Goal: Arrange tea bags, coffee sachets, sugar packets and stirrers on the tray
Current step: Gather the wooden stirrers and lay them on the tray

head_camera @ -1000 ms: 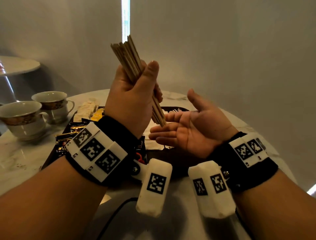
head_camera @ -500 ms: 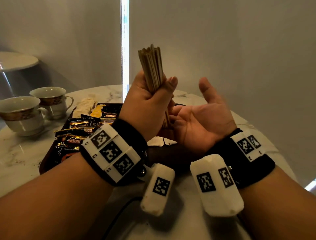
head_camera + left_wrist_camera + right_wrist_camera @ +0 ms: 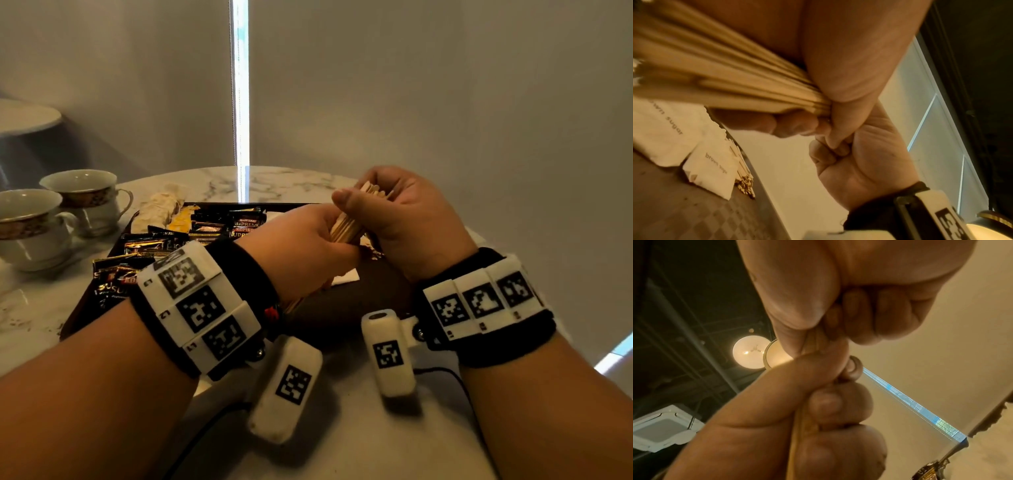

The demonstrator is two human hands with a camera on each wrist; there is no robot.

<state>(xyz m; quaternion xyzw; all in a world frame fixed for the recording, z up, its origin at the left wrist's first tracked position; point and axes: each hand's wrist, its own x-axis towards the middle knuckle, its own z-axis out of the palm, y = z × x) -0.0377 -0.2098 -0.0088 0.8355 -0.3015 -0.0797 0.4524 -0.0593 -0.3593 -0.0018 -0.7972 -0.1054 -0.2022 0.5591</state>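
Head view: both hands meet over the near side of the tray (image 3: 82, 308), which sits on the marble table (image 3: 41, 308). I see my left hand (image 3: 305, 250) wrapped around the lower part of a bundle of wooden stirrers (image 3: 346, 228), fingers curled tight on it. My right hand (image 3: 407, 222) closes on the upper part of the same bundle, thumb laid across the sticks, fingers folded over the far side. The bundle slants between the two fists, its top ends showing above the right thumb.

Left wrist view: the stirrers (image 3: 719, 78) fan toward the lens and are pinched into the right hand (image 3: 855, 133). Below them two brown sugar packets (image 3: 713, 167) lie on the tray floor, with a second batch of stirrers (image 3: 744, 177) lying just beside them along the tray edge.

Coffee sachets (image 3: 219, 226) fill the left part of the tray, pale packets (image 3: 157, 209) at its far left corner. Two cups (image 3: 61, 216) stand on the table left of the tray, touching each other.

Right wrist view: curled fingers only, sticks barely visible between them.
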